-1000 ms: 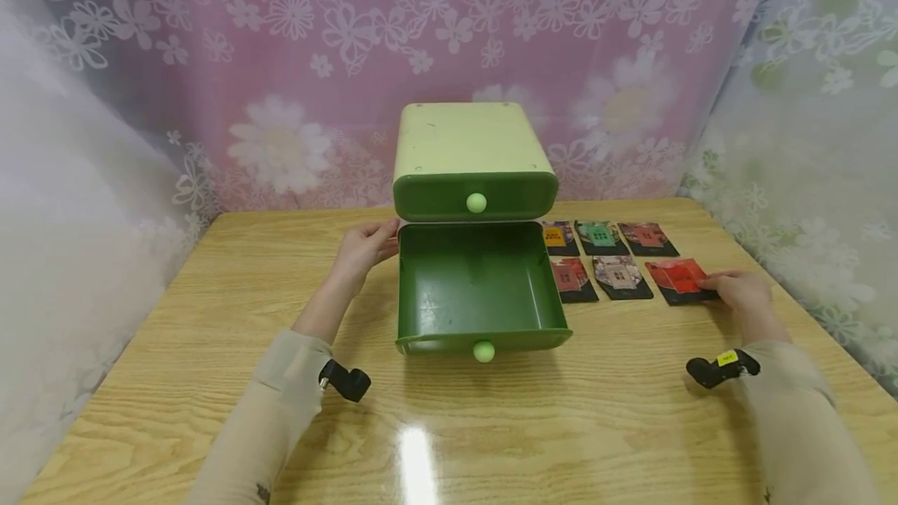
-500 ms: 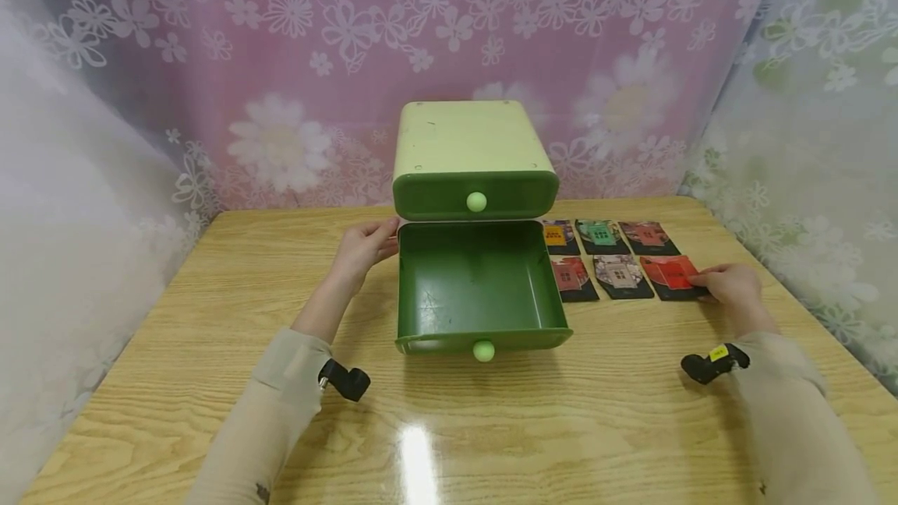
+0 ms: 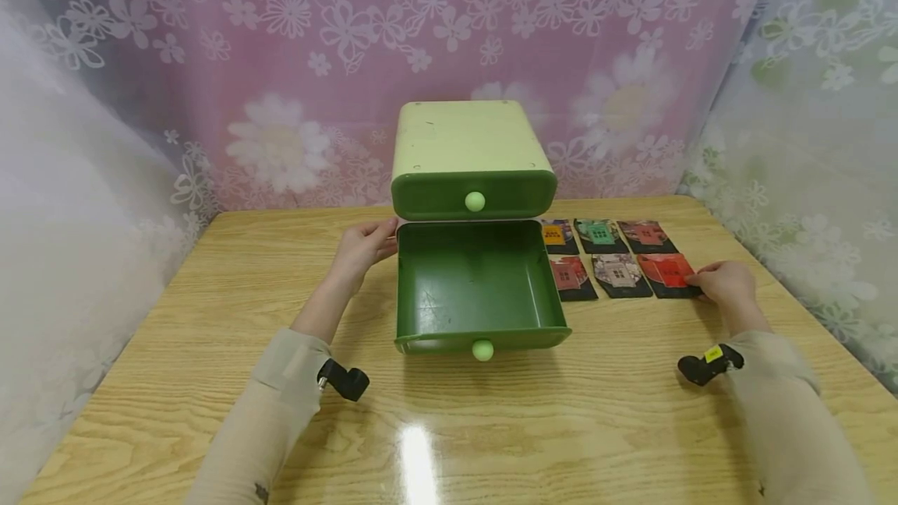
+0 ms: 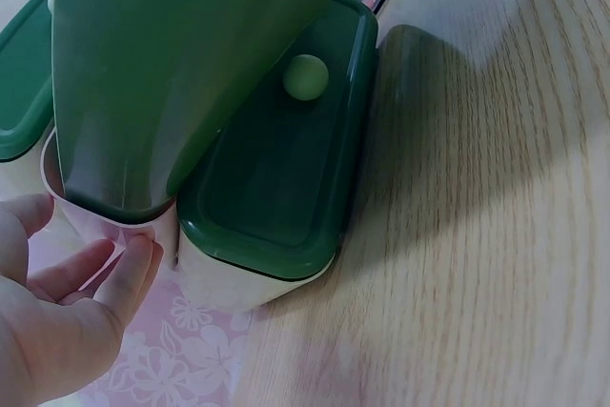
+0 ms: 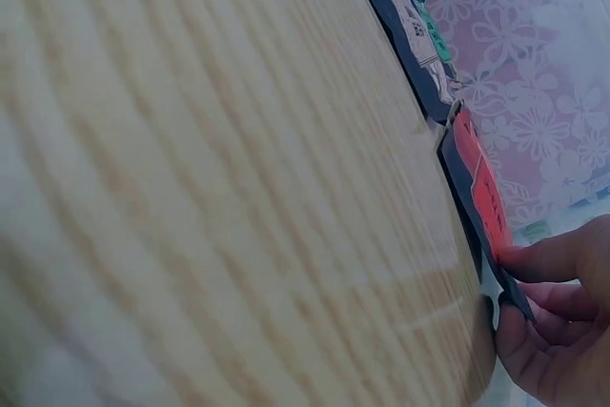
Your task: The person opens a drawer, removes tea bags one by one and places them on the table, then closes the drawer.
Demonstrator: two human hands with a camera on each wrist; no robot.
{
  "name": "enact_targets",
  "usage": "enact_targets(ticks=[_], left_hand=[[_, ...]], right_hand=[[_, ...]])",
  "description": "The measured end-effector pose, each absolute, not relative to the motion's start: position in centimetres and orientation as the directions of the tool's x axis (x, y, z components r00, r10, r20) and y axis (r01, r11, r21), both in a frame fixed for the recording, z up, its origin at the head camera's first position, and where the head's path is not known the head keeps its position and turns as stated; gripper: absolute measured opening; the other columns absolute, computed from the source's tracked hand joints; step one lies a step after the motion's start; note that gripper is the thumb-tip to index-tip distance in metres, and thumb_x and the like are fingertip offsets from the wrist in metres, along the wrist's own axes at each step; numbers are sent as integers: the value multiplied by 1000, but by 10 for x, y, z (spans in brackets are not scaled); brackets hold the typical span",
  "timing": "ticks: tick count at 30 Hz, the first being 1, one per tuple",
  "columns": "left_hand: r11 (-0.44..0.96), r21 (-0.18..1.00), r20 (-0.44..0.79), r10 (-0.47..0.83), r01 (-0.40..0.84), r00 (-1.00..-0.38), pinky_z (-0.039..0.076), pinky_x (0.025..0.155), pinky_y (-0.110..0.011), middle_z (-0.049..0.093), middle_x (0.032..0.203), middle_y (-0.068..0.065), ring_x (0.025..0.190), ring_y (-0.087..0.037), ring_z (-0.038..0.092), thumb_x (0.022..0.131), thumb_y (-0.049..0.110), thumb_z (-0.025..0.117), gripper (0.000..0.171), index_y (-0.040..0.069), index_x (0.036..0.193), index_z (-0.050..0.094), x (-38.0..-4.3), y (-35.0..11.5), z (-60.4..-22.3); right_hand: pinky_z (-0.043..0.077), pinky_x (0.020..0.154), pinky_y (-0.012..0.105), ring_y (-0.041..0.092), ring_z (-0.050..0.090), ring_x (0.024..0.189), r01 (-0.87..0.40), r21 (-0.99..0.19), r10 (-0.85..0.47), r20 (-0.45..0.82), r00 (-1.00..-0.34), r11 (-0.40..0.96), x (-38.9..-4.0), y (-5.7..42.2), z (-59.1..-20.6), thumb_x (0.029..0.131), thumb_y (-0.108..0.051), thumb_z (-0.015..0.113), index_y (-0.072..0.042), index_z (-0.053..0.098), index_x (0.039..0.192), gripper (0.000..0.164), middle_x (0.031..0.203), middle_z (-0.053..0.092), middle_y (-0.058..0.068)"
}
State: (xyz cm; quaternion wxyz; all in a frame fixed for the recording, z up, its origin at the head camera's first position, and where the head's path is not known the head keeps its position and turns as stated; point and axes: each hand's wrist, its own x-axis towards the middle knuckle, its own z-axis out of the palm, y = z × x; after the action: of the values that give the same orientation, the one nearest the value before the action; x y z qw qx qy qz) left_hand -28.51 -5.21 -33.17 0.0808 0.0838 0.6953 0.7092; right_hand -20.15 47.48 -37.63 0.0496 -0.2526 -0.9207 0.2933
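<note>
My left hand [image 3: 359, 250] touches the side of a cream and green drawer cabinet [image 3: 468, 135]. In the left wrist view its fingertips [image 4: 139, 247] rest on the pale casing beside the pulled-out green drawer [image 4: 143, 121]. That drawer [image 3: 477, 279] shows a bare inside, a green front and a round knob. Far right, my right hand [image 3: 731, 287] pinches the near right corner of a red and black packet [image 3: 665, 270]. In the right wrist view, thumb and fingers hold the packet's corner [image 5: 484, 193], which looks slightly raised from the table.
Beside the red packet lies a white-pink packet [image 3: 620, 275]. Further packets, including a green one [image 3: 600, 234], form two rows right of the cabinet, some partly hidden by it. A closed lower drawer [image 4: 276, 154] shows in the left wrist view. A floral curtain [image 3: 337, 61] hangs behind.
My right hand has shifted slightly left and away from me, bringing the red packet flatter and closer into line beside the white-pink one. The left hand and drawer have stayed put.
</note>
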Motion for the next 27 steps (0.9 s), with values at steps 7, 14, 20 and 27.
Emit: enact_targets(ticks=[7,14,20,27], left_hand=[[-13,1000,-10,225,-13,-974,45,89,-32,48,118,-17,97,-22,52,89,30,52,47,-6,119,45,-284,-52,-331],[-15,1000,-16,218,-19,-976,43,92,-37,47,119,-17,97,-22,52,89,30,52,47,-5,119,45,-283,-51,-331],[-17,1000,-16,222,-20,-975,45,89,-32,48,119,-17,97,-22,52,89,30,52,47,-6,119,46,-282,-51,-330],[-17,1000,-8,227,-12,-974,45,88,-30,48,118,-18,97,-22,53,89,31,52,48,-6,118,46,-282,-51,-330]], right_hand=[[42,54,34,27,50,65,384,-486,447,16,-894,785,-198,476,-378,79,-21,59,8,56,82,29,63,53,7],[44,60,45,38,47,74,336,-406,397,75,-915,850,-192,477,-377,79,-21,58,12,53,83,34,80,53,25],[43,62,53,43,48,76,265,-367,345,172,-923,892,-186,468,-371,80,-14,50,14,49,90,29,87,51,31],[43,53,44,33,50,68,120,-379,253,325,-911,918,-180,436,-352,84,-12,45,6,55,89,21,81,57,22]])
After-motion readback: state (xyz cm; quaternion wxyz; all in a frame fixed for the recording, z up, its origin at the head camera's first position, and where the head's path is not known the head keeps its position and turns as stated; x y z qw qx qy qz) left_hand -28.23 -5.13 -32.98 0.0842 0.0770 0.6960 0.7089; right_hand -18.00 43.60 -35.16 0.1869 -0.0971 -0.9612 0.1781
